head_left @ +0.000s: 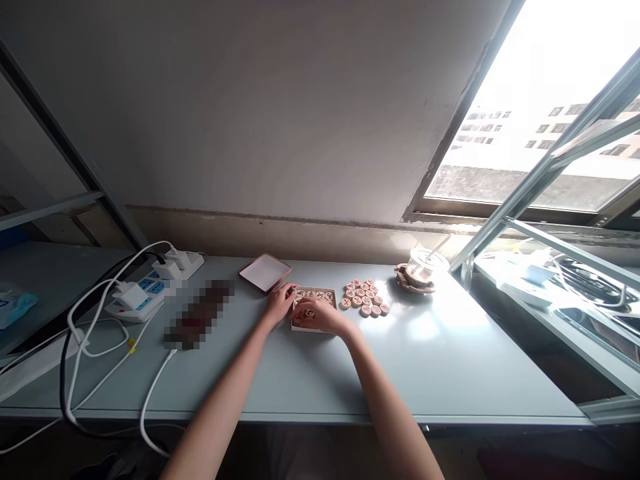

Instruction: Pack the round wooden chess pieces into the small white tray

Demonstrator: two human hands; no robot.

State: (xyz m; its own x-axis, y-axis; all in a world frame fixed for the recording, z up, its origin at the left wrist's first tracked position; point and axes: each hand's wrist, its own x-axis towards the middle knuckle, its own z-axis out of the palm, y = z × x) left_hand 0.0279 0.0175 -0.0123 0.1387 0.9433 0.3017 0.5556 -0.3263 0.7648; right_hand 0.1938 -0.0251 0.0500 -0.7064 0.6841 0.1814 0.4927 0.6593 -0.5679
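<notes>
Grey desk (450,380) by wall (260,127): our L hand (281,303) is at the box's (311,329) L side, R hand (324,316) over it; can't tell if either's fingers grip. Part-done, we'd say: boxed pcs (311,294) in, loose pcs (367,300) out, R of box, lid (265,273) off.

Mid-desk (450,373): box (313,329) with xiangqi pieces (311,293) in it. 2 hands there: left hand (281,303) at far-left corner, right hand (320,316) over near part. Box lid (265,272) far left of box. Loose xiangqi pieces (367,301) just right; farther right, glass vessel (425,261) on stand (416,287). Power strip (159,288) left.
</notes>
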